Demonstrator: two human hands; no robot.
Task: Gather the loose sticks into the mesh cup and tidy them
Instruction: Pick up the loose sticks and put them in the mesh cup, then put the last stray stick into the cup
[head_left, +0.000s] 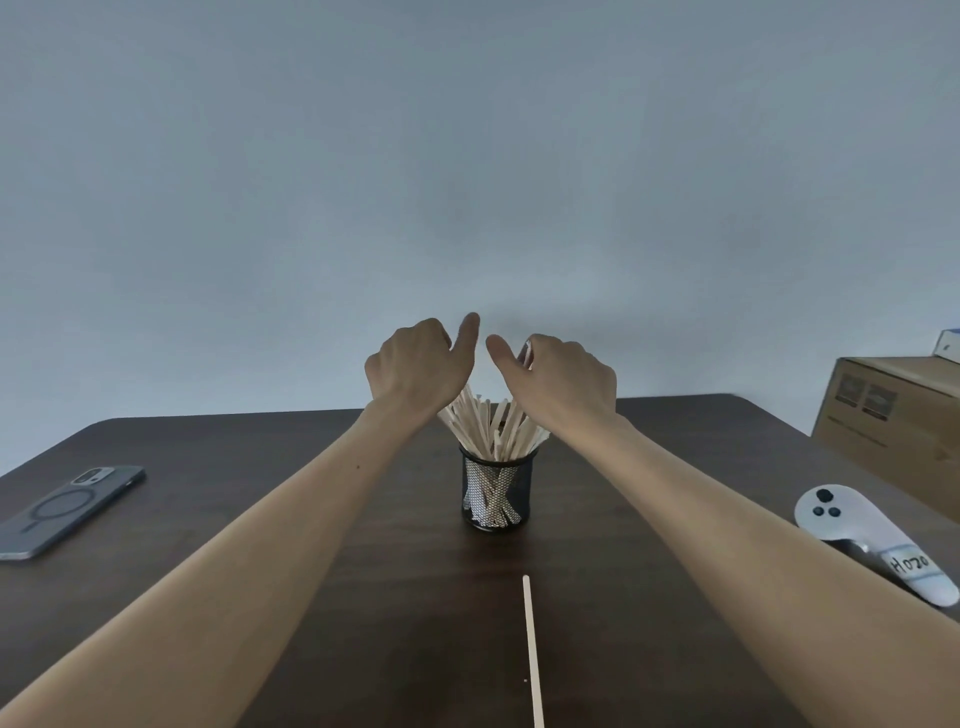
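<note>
Below both hands, a black mesh cup (497, 491) is standing upright on the dark bench (311, 571), holding a thick bundle of pale sticks (491, 428) that are fanning out above its rim, some leaning left, some right. Through the mesh, the lower ends are showing crossed against one another.

Above the fan, the left hand (415, 371) is hovering with its fingers curled under and thumb pointing up; its grip is hidden behind the knuckles, so I cannot tell whether it is holding anything. Just beside it, the right hand (563, 379) is curling the same way, and a pale sliver is showing between its thumb and fingers, though I cannot tell if it is gripping a stick. Both palms are sitting close over the stick tops.

Nearer the person than the hands, one loose stick (533, 654) is lying flat on the bench, well apart from the cup. Far left of the hands a phone (67, 509) is lying face down; far right, a white controller (852, 525) and a cardboard box (893, 415) are sitting.
</note>
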